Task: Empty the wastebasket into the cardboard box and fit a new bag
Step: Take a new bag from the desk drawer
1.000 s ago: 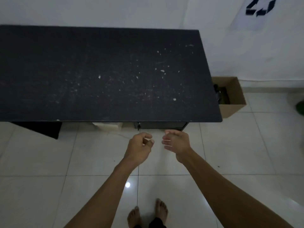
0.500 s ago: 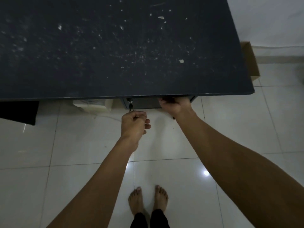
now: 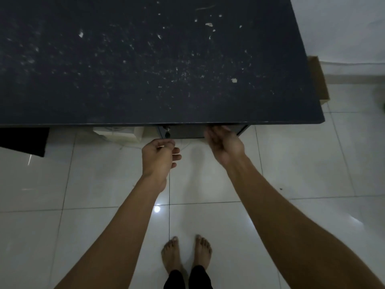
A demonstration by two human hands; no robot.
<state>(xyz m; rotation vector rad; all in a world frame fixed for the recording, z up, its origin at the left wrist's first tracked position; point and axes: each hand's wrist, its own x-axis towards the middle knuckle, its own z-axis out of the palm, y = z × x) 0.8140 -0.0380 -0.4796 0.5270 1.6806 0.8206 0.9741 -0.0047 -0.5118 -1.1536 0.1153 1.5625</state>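
The cardboard box stands on the floor past the desk's right end, and only its brown right wall shows. A pale, whitish object sits under the desk; I cannot tell whether it is the wastebasket. My left hand hovers just below the small key in the drawer lock, fingers curled shut with nothing visible in them. My right hand, blurred, has its fingers hooked over the top edge of the dark drawer front beneath the desk's lip.
The dark desk, flecked with pale specks, fills the upper view. A black desk panel stands at the lower left. White glossy floor tiles lie around my bare feet. A white wall rises at the right.
I have stepped close to the desk and my view has tilted down. My right hand rose from open air to the drawer front; my left hand moved up beneath the key.
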